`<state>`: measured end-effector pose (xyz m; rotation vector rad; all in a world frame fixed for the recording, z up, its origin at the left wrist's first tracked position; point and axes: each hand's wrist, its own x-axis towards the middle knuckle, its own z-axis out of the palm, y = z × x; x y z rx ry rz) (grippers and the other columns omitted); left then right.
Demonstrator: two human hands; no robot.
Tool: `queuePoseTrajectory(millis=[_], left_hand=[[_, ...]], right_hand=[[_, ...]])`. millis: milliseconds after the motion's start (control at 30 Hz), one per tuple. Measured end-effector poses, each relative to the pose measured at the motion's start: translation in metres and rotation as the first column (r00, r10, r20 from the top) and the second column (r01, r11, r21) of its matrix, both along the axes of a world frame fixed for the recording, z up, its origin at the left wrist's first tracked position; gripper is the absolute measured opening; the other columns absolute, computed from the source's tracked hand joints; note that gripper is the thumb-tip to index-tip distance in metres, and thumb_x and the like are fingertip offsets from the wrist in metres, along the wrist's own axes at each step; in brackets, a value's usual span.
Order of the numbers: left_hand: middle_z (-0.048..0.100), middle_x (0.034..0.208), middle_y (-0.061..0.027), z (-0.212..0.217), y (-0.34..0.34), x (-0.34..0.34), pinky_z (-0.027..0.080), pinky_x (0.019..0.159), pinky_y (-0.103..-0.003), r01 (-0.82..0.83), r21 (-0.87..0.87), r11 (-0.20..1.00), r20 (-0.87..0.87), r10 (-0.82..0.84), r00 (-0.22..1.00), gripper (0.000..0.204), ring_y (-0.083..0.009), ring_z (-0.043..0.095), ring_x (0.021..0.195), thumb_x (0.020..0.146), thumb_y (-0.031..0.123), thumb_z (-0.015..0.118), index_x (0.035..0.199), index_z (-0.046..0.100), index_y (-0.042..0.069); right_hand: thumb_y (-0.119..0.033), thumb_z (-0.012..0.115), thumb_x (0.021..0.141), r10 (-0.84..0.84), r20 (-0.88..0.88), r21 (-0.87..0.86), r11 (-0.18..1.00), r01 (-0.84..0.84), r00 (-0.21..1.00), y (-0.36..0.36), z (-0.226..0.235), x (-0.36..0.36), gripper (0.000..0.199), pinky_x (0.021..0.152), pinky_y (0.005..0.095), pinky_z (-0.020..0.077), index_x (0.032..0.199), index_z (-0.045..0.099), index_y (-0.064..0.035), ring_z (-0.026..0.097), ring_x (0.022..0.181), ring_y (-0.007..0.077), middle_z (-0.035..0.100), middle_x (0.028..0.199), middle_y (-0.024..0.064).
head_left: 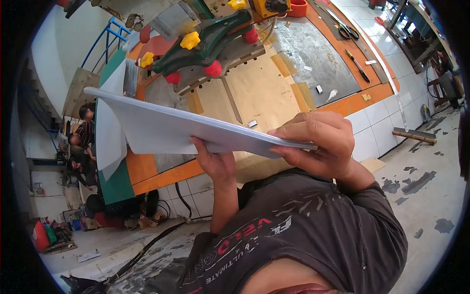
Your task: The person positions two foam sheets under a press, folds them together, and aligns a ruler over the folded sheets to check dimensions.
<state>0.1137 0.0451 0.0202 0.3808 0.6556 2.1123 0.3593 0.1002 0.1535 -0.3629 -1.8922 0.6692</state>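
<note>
Pinching right hand (pixel 320 142): closed on the right end of the white sheets (pixel 156 122).
Left hand (pixel 218 164): thumb against them, other fingers hidden; grip unclear.
Sheet edges: raised over the orange table's (pixel 352 104) near rim.
Floor (pixel 426 201): grey, dark-patched, rightward.

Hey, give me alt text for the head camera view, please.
A person's right grip pinches one end of a stack of white sheets, while the left grip holds it near the middle. Beyond it, a dark green machine frame with yellow knobs stands over an orange-edged worktable; scissors lie on its right side.
</note>
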Motion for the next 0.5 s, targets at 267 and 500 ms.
queuePoseTrajectory(millis=[267,500], left_hand=[[0.066,0.123,-0.0045,0.006,-0.004,-0.002,0.049,0.103,-0.039,-0.027,-0.013,1.0,-0.061,0.026,0.998,0.039,-0.0181,0.063,0.115,0.111,0.039,0.05,0.134,0.057,0.009],[0.058,0.137,-0.0075,0.013,-0.006,-0.019,0.048,0.11,-0.046,-0.034,-0.004,0.999,-0.284,0.031,0.958,0.045,-0.0229,0.059,0.124,0.109,0.029,0.056,0.147,0.045,0.007]], right_hand=[[-0.004,0.083,0.08,0.09,0.05,-0.01,0.996,-0.089,0.995,0.006,0.001,0.005,0.023,0.063,0.0315,0.0559,0.1,0.074,0.0029,0.074,0.071,0.0233,0.075,0.083,0.0139],[-0.008,0.075,0.09,0.111,0.242,-0.319,0.947,-0.029,0.964,0.015,0.007,0.019,0.021,0.071,0.0338,0.0562,0.108,0.072,0.0014,0.074,0.077,0.0274,0.073,0.088,0.0146]])
